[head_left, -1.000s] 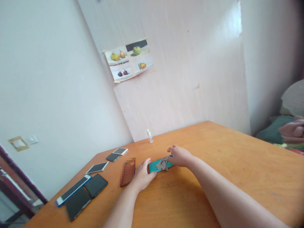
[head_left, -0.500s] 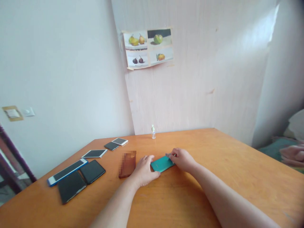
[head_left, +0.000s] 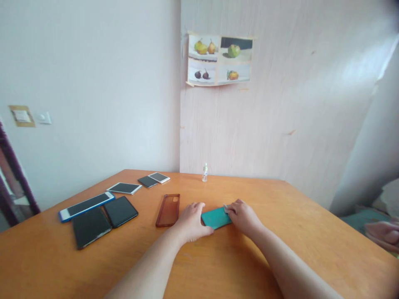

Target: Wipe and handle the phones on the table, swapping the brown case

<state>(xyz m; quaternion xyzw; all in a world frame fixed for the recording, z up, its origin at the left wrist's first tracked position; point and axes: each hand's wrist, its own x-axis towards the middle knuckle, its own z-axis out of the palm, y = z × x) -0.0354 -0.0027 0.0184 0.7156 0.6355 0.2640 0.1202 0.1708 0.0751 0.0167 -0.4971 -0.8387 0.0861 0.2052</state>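
A teal phone point(head_left: 215, 217) lies on the wooden table, its plain back facing up. My left hand point(head_left: 193, 223) grips its left end, thumb along the near edge and fingers at the far side. Over the right end, my right hand point(head_left: 244, 216) is closed on a small whitish wipe point(head_left: 226, 209) that touches the phone's surface. Most of the wipe is hidden under the fingers. Just left of my left hand lies a reddish-brown see-through phone case point(head_left: 168, 211) with a camera cutout.
Several phones and tablets lie at the left, among them a blue-edged white one point(head_left: 87, 206) and a black one point(head_left: 90, 227). A small clear bottle point(head_left: 205, 173) stands near the table's back edge. Fruit pictures point(head_left: 220, 60) hang on the wall.
The head view has tilted and turned, so the wall picture sits further right. My right hand has shifted slightly over the phone's right end with the wipe. The left hand keeps its grip.
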